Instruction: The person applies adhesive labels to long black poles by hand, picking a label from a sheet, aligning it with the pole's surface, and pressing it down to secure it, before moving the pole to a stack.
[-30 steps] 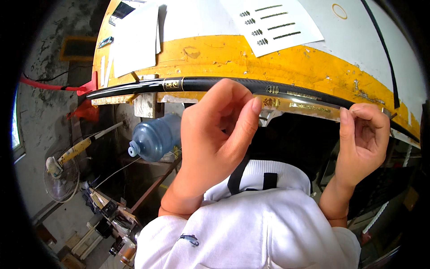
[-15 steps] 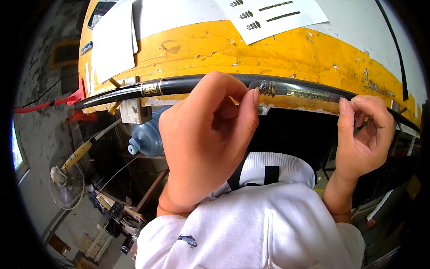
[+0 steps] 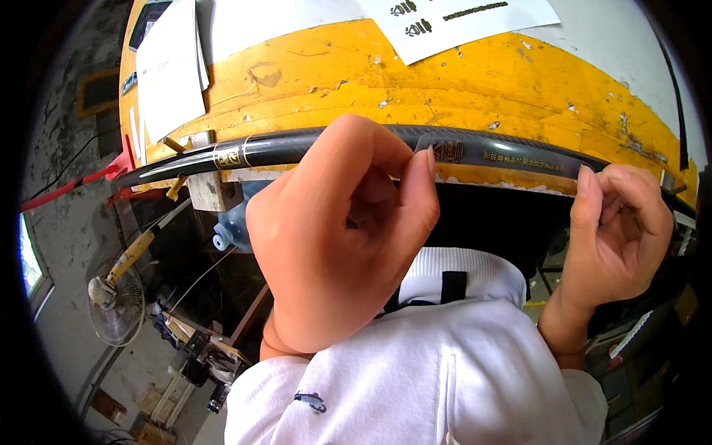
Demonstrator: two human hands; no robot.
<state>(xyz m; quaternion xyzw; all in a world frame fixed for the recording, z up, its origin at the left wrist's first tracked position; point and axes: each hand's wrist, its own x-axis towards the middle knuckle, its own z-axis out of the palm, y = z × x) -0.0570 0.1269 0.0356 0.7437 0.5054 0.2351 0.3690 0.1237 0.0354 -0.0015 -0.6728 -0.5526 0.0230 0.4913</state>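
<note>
A clear film strip [image 3: 512, 158] with small gold and dark printing stretches between my two hands, just in front of a black pole [image 3: 285, 145]. My left hand [image 3: 334, 237] pinches the strip's left end between thumb and forefinger. At the other end, my right hand [image 3: 619, 237] has thumb and forefinger closed on the film. The pole is slim and glossy, with a woven pattern on its right part and gold bands on its left. Whether the strip touches the pole, I cannot tell. My left hand hides part of the pole.
A grey block [image 3: 213, 191] with yellowish pegs supports the pole at the table's edge. White papers [image 3: 170, 81] and a printed sheet [image 3: 475, 22] lie on the worn yellow tabletop [image 3: 319, 78]. Below are a blue water bottle [image 3: 236, 226] and a fan [image 3: 115, 304]. A red clamp-like piece [image 3: 119, 165] sits far left.
Both hands look slightly larger, and my right hand sits farther right and lower. The strip is still pinched at both ends, its printing now catching the light differently. The view has shifted a little.
</note>
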